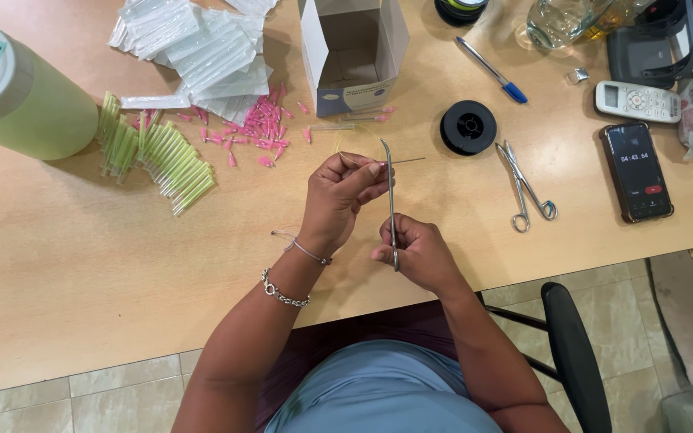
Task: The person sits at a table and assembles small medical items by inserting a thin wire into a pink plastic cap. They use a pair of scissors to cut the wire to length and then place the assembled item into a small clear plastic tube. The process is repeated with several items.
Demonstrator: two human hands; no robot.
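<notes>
A seated person works over a pale wooden bench [82, 265], the left hand [338, 196] pinching a thin needle [407, 160] between fingertips, its shaft pointing right, level, just above the bench top. The right hand [419, 252] is wrapped around the ring handles of a slim curved needle holder [391, 200], whose tip rises to meet the needle beside the left fingers. A faint loop of yellowish thread [346, 140] arcs just above the left hand; where it ends cannot be made out.

Judging from the grip, the step wants steadiness: both wrists kept low near the bench edge, the tool's tip closing squarely on the needle rather than glancing off it, and the thread kept free of the tip.

Around the work lie scattered pink needle caps [254, 132], a fan of green-capped tubes [154, 156], a heap of clear sealed packets [202, 52] and an open white carton [353, 56]. To the right sit a black spool [468, 127], a second pair of forceps [527, 188], a blue pen [492, 70], a phone [637, 171] showing a running timer and a white remote control [638, 101]. A large pale green bottle [22, 96] lies at far left. Below, beige floor tiles [58, 397] and a black chair arm [575, 353] show.
</notes>
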